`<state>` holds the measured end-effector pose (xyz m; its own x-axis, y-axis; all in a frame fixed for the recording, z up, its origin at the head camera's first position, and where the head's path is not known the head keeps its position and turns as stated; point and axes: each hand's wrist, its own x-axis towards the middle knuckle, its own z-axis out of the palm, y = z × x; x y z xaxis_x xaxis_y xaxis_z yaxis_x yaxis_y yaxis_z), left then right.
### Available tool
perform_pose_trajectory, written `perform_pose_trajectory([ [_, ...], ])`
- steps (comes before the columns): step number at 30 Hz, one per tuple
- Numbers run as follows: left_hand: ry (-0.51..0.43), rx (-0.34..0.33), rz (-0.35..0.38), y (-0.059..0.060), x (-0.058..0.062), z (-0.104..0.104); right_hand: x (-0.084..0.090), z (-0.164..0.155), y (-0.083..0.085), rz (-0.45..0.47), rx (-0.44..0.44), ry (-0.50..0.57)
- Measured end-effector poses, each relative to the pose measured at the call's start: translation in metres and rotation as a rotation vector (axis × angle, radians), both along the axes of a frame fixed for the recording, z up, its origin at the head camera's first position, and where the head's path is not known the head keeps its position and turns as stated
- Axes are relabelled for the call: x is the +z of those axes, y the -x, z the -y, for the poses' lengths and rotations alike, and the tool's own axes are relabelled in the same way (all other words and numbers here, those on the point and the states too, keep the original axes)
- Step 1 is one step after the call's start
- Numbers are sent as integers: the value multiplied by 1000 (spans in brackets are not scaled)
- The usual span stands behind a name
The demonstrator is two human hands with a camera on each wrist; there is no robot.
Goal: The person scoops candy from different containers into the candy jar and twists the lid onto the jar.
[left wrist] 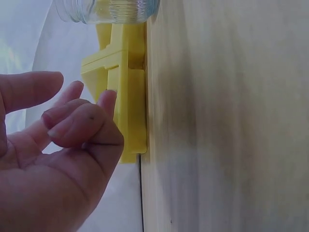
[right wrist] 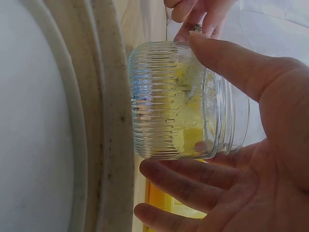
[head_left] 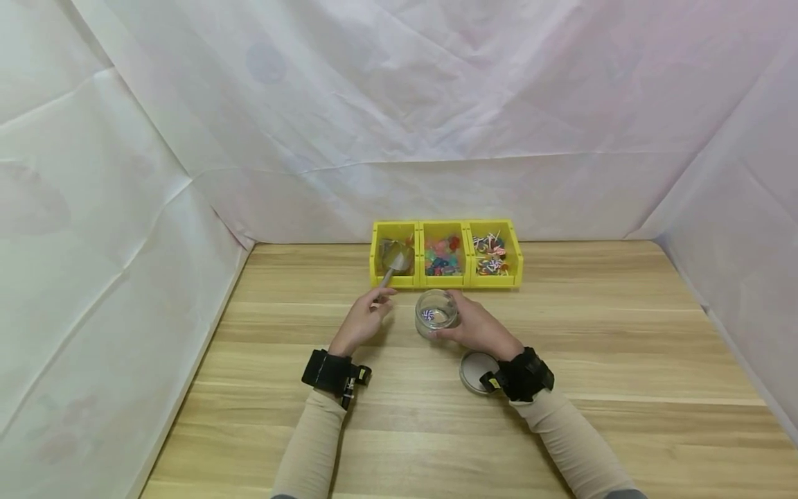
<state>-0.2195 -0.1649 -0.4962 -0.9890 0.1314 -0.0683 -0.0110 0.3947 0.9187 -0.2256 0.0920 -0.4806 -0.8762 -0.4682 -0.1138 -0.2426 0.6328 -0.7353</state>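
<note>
A clear ribbed glass jar (head_left: pixel 435 313) (right wrist: pixel 178 101) stands on the wooden table in front of a yellow three-compartment bin (head_left: pixel 445 277) (left wrist: pixel 128 72). My right hand (head_left: pixel 456 319) grips the jar, thumb on one side and fingers on the other. A striped candy lies inside it. A metal scoop (head_left: pixel 395 262) lies in the left compartment, its handle pointing at my left hand (head_left: pixel 383 302) (left wrist: pixel 63 101). That hand's fingers are loosely curled at the handle's end, with the thumb apart from them. The jar's lid (head_left: pixel 476 371) (right wrist: pixel 58 121) lies flat by my right wrist.
The middle compartment holds coloured candies (head_left: pixel 441 255) and the right one striped lollipops (head_left: pixel 491 253). White sheeting (head_left: pixel 399 104) walls in the table (head_left: pixel 623 333) at the back and both sides.
</note>
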Motion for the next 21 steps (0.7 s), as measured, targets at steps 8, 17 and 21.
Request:
perform_pose_trajectory([
  [8, 1, -16, 4, -3, 1, -1, 1, 0, 1, 5, 1, 6],
  [17, -4, -44, 8, -6, 0, 0, 0, -1, 0, -6, 8, 6],
  [21, -4, -57, 23, -9, -1, 0, 0, 0, -1, -4, 14, 6],
])
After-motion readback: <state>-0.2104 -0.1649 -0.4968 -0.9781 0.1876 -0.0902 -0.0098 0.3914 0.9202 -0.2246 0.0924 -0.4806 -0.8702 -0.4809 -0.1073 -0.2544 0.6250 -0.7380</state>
